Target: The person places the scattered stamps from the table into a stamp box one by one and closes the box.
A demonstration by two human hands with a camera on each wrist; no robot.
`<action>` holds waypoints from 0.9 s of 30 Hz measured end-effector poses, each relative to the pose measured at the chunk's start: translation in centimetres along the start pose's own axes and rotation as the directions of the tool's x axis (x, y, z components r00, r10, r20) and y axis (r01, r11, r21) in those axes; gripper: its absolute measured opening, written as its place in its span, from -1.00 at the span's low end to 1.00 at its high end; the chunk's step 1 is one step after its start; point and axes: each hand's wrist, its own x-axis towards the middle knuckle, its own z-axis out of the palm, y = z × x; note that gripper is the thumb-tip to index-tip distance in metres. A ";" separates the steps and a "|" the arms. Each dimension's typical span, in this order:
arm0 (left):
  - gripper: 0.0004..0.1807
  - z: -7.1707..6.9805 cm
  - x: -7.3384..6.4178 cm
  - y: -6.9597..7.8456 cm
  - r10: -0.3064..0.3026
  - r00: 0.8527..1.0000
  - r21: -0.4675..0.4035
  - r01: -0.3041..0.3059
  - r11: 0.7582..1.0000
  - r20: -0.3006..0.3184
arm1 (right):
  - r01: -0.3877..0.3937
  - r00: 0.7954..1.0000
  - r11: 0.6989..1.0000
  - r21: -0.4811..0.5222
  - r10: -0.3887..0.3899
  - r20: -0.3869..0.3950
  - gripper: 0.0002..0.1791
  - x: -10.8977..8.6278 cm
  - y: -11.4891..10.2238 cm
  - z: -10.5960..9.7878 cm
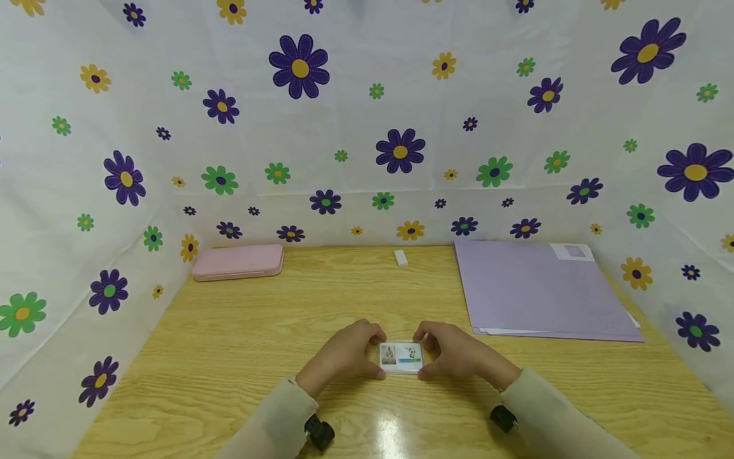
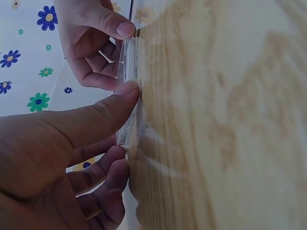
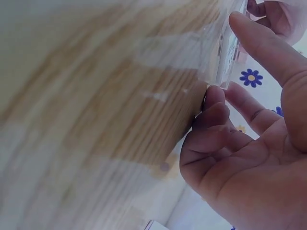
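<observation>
A small clear plastic card case [image 1: 401, 357] with a picture and a panda print inside lies flat near the middle front of the wooden table [image 1: 241, 331]. My left hand [image 1: 348, 349] grips its left end between thumb and fingers. At the opposite end my right hand [image 1: 457, 350] holds it the same way. Seen edge-on in the left wrist view, the case [image 2: 129, 62] is thin and transparent, with my left thumb [image 2: 108, 112] on the near edge. In the right wrist view, fingertips meet the corner of the case [image 3: 223, 57]. Whether it touches the table is hard to tell.
A pink pencil case [image 1: 239, 262] lies at the back left. A white eraser-like block [image 1: 401, 257] sits at the back middle. Purple folders [image 1: 533, 287] with white sheets below lie at the right. Flower-patterned cloth [image 1: 344, 115] walls the back and sides.
</observation>
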 end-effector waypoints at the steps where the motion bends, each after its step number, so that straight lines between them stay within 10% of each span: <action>1: -0.41 0.0 0.0 0.0 -0.002 1.000 -0.004 0.002 1.000 0.000 | -0.005 1.000 1.000 0.000 0.005 0.001 -0.46 0.0 0.0 0.0; 21: -0.44 0.4 0.4 1.3 -0.081 0.996 0.190 0.087 0.978 -0.042 | -0.020 0.999 0.997 -0.081 0.018 -0.030 -0.47 0.0 -0.9 0.2; 27: -0.41 0.6 0.3 1.0 -0.077 0.996 0.133 0.081 0.988 -0.038 | -0.053 0.998 0.997 -0.064 0.050 -0.043 -0.47 -0.2 -0.8 0.3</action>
